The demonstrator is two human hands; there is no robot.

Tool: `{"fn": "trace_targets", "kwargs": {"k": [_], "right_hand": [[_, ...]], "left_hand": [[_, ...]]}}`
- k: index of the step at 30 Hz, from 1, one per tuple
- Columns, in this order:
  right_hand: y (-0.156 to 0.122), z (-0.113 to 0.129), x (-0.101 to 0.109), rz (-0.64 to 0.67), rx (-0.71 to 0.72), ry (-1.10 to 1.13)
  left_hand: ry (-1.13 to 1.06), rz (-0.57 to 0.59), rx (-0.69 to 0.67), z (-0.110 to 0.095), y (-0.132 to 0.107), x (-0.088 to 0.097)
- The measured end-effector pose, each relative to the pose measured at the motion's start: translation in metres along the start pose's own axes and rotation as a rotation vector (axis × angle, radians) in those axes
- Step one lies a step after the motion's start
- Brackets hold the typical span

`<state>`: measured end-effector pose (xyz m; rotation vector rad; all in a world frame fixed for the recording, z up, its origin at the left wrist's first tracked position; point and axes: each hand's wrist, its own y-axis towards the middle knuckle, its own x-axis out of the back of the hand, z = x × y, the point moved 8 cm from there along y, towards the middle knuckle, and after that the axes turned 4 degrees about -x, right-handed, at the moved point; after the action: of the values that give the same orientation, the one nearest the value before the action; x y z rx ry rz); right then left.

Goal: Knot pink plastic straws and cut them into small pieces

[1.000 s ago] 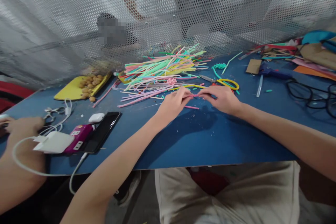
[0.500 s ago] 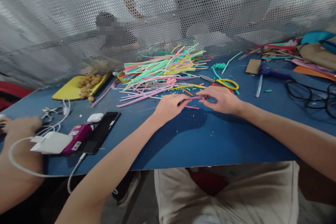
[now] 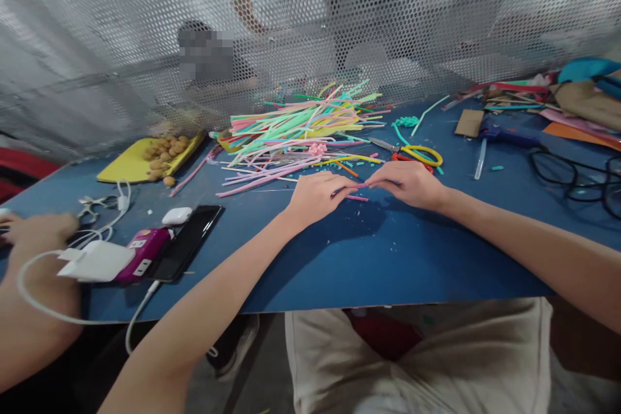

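Between the fingertips of both hands is a short stretch of pink pipe cleaner (image 3: 361, 185). My left hand (image 3: 317, 197) pinches it from the left, and my right hand (image 3: 410, 182) pinches it from the right. A darker pink strand (image 3: 358, 198) shows just below, by my left fingertips; whether it is the same piece I cannot tell. Beyond the hands lies a heap of pastel pipe cleaners (image 3: 301, 123), with a pink knotted cluster (image 3: 317, 149) at its front. Scissors with yellow and red handles (image 3: 423, 154) rest right behind my right hand.
A glue gun (image 3: 509, 134) and black glasses (image 3: 572, 174) lie to the right. At left are a phone (image 3: 187, 246), a purple power strip (image 3: 143, 255), a white charger (image 3: 99, 261) and a yellow tray (image 3: 123, 165) bearing brown balls. Another person's arm (image 3: 36, 272) rests at far left. Perforated mesh (image 3: 291, 13) stands behind.
My right fingertips have moved slightly left, nearer my left hand, and closed on the pink pipe cleaner. Less of it shows between the hands.
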<state>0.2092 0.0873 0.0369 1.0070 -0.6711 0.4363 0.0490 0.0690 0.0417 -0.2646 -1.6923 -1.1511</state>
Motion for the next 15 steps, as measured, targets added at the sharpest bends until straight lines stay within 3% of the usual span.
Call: {"fn": "trace_targets", "kwargs": {"k": [7,11,15], "right_hand": [[0.000,-0.006,0.007,-0.070,-0.051,-0.018],[-0.001,-0.006,0.010,-0.076,-0.041,-0.041],[-0.002,-0.014,0.012,-0.080,-0.134,-0.119]], "left_hand": [[-0.016,-0.037,0.057,0.007,-0.003,0.001],[-0.023,-0.005,0.077,0.010,-0.004,-0.003],[-0.028,0.038,0.113,0.021,-0.005,-0.005]]}}
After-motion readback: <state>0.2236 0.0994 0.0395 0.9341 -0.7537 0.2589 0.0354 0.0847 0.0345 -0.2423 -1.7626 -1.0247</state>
